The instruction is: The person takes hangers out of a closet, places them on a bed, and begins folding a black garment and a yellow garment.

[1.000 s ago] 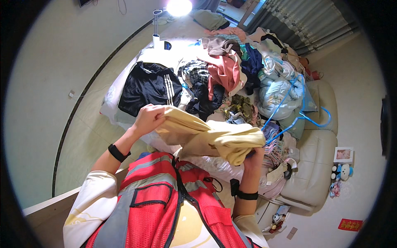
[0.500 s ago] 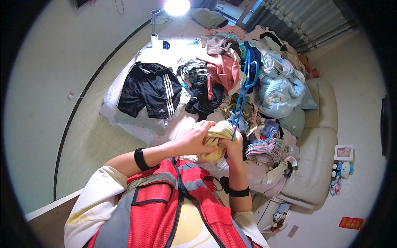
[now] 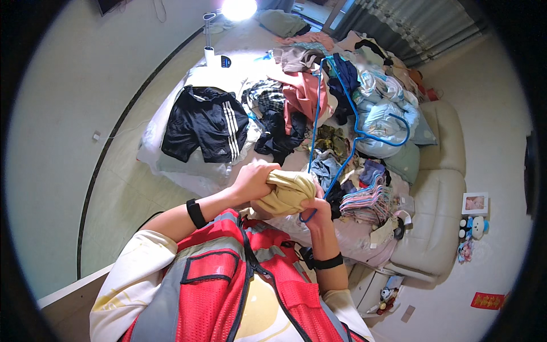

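Note:
Between my hands, in front of my chest, hangs a bunched pale yellow garment (image 3: 288, 192); its kind cannot be made out. My left hand (image 3: 254, 179) is closed on its left edge. My right hand (image 3: 320, 210) grips a blue clothes hanger (image 3: 354, 137) with the thumb resting against the garment's right side. The hanger tilts up and away over the bed, its hook curving to the right. One end of it shows below the right hand. How far the hanger runs into the cloth is hidden.
Black shorts (image 3: 205, 125) with white stripes lie flat at the bed's left. Piled clothes (image 3: 305, 94) and a light blue quilt (image 3: 382, 117) cover the middle and right. Several stacked hangers (image 3: 367, 199) lie beside a cream sofa (image 3: 430, 222). A lit lamp (image 3: 208, 54) stands at the back left.
The blue hanger has turned from nearly edge-on to broadside, its hook swinging right. My left hand has shifted left, and the yellow garment is a little lower and more spread between both hands.

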`<move>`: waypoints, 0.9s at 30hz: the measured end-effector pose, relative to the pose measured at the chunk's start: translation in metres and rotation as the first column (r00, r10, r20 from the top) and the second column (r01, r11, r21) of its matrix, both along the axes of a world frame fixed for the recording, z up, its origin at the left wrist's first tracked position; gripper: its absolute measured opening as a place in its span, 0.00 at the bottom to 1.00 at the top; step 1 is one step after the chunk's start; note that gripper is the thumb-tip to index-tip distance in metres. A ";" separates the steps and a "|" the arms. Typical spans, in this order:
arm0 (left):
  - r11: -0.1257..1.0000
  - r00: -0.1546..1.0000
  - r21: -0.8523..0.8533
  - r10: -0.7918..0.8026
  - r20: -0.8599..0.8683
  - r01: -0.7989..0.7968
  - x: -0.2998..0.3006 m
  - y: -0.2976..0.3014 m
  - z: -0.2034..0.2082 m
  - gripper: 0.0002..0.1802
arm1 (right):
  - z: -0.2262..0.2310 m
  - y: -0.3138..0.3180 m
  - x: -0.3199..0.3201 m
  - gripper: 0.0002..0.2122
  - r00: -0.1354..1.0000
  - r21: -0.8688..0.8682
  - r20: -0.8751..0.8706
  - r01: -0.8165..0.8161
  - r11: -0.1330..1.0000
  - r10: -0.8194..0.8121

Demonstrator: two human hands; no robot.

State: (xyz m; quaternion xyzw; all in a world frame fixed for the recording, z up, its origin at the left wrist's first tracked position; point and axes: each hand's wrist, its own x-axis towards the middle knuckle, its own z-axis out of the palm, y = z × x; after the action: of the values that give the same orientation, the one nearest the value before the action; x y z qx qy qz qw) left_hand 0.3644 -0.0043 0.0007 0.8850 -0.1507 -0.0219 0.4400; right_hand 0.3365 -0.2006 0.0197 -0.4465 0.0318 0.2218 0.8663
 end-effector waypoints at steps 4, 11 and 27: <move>0.999 0.999 -0.019 -0.043 0.015 0.043 0.003 0.000 0.004 0.14 | -0.010 -0.005 0.000 0.33 0.997 0.253 -0.079 -0.005 0.967 0.026; 0.915 0.841 -0.402 -0.244 -0.483 0.035 0.003 0.010 0.014 0.15 | 0.001 -0.014 0.002 0.36 0.991 -0.043 0.069 -0.110 0.993 0.113; 0.382 0.528 -0.814 -0.624 -0.576 -0.437 -0.020 0.018 0.001 0.28 | -0.012 0.023 0.012 0.19 0.863 -0.755 0.503 0.410 0.512 0.050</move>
State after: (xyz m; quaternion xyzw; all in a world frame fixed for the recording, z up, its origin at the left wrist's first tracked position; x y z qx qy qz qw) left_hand 0.3443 0.0133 0.0021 0.3361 0.0365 -0.3879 0.8575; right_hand 0.3484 -0.1776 0.0079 -0.8405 -0.0253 -0.0296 0.5404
